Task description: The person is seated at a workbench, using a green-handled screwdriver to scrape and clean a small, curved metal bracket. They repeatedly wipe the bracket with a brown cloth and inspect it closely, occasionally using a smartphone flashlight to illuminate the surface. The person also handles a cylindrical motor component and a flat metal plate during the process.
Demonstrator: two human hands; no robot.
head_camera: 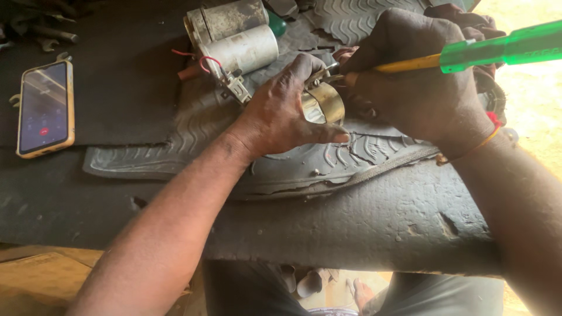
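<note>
My left hand (280, 111) grips a shiny round metal clamp band (324, 103) just above a worn rubber mat (175, 146). My right hand (418, 82) holds a screwdriver with a yellow shaft and a green handle (503, 50), its tip hidden at the clamp's screw. The two hands touch around the clamp. Two cylindrical capacitors (237, 38) with red wires lie just behind my left hand.
A phone (45, 108) with a lit screen lies at the left on the dark bench cover (363, 222). Spanners and other tools (47, 29) sit at the far left back. My bare foot (360, 292) shows below the bench edge.
</note>
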